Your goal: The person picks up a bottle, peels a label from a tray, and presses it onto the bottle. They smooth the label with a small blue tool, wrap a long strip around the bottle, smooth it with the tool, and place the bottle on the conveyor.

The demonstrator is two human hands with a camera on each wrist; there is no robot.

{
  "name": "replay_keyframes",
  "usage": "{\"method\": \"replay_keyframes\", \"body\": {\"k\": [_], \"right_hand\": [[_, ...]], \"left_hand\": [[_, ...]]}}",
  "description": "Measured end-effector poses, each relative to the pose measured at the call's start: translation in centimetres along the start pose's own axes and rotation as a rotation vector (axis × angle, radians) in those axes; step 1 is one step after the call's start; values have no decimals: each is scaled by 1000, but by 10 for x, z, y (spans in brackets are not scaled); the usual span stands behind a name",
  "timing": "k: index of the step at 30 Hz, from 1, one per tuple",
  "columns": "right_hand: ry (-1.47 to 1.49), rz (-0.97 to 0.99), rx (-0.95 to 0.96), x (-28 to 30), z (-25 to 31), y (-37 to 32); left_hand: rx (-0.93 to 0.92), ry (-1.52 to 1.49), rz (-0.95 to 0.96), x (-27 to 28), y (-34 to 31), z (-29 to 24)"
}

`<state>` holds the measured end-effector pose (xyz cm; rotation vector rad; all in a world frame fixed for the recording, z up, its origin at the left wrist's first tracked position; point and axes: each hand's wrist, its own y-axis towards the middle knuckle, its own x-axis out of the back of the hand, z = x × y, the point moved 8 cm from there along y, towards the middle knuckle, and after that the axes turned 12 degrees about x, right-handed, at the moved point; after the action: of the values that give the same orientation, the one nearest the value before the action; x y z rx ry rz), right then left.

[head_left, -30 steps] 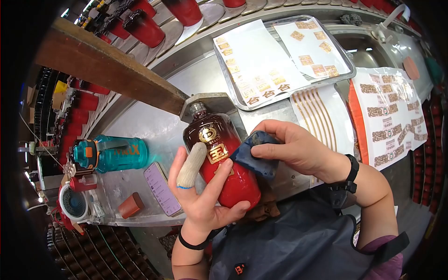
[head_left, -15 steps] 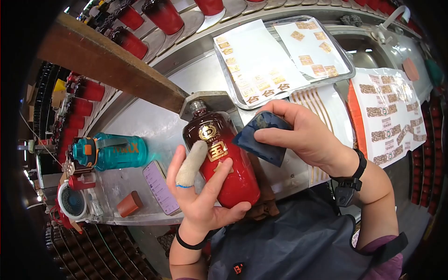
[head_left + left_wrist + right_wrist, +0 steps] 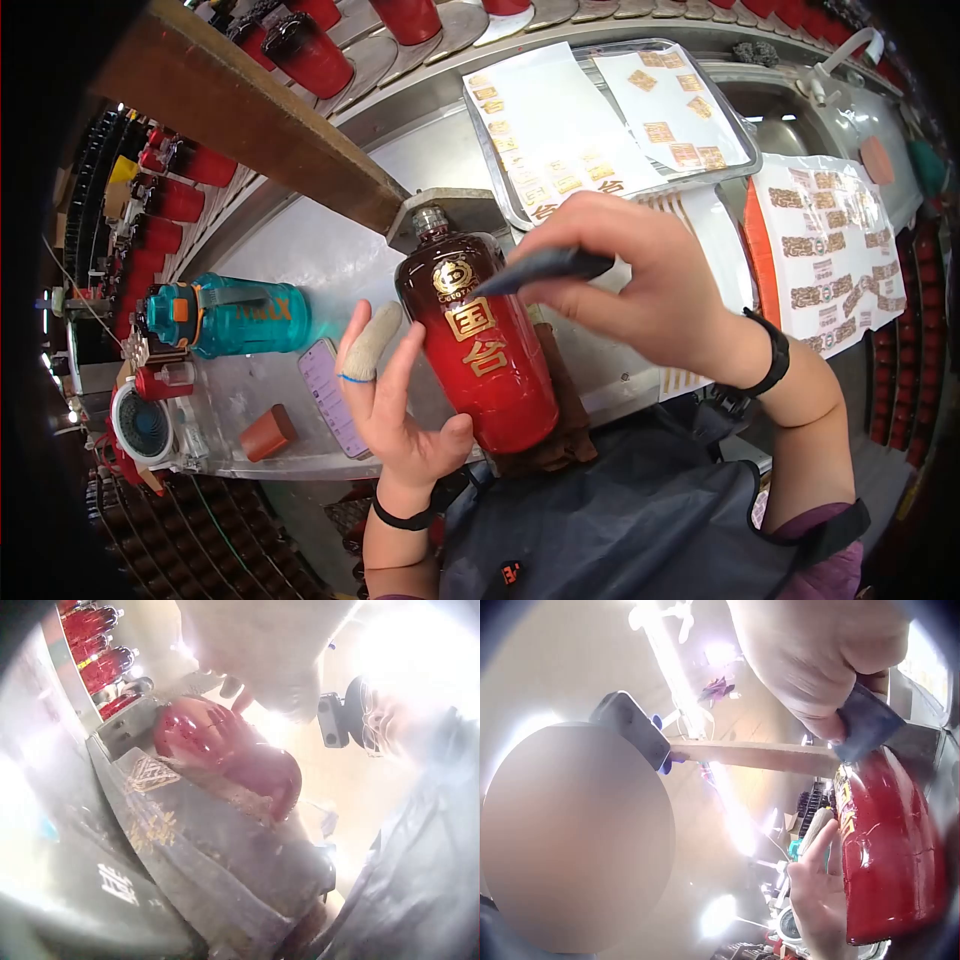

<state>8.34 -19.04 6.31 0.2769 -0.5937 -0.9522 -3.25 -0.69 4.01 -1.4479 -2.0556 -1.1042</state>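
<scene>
Red bottle (image 3: 510,400) lies at the worktop's (image 3: 290,235) near edge, neck at a metal bracket (image 3: 465,203); the left hand (image 3: 400,420) spreads beside it, the right hand (image 3: 650,290) pinching a dark blue scraper (image 3: 545,270) over it.

From above, the head view looks forward and down; the left wrist view faces up from low and close; the right wrist view looks closely across. All share the glossy, round-shouldered red bottle (image 3: 510,390).

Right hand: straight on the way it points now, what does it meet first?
Right hand likely meets the red bottle, blue pad edge first, near the gold lettering; whether they touch now is unclear.
</scene>
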Motion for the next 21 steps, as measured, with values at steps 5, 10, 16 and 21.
{"method": "replay_keyframes", "body": {"k": [5, 10, 16, 21], "right_hand": [[-232, 69, 425, -14, 32, -11], [-346, 143, 447, -12, 40, -17], [-407, 120, 469, -17, 39, -16], [-491, 202, 465, -19, 47, -20]], "left_hand": [[126, -154, 199, -26, -12, 24], [133, -196, 429, -42, -24, 37], [147, -297, 424, -47, -25, 43], [117, -346, 425, -48, -25, 41]]}}
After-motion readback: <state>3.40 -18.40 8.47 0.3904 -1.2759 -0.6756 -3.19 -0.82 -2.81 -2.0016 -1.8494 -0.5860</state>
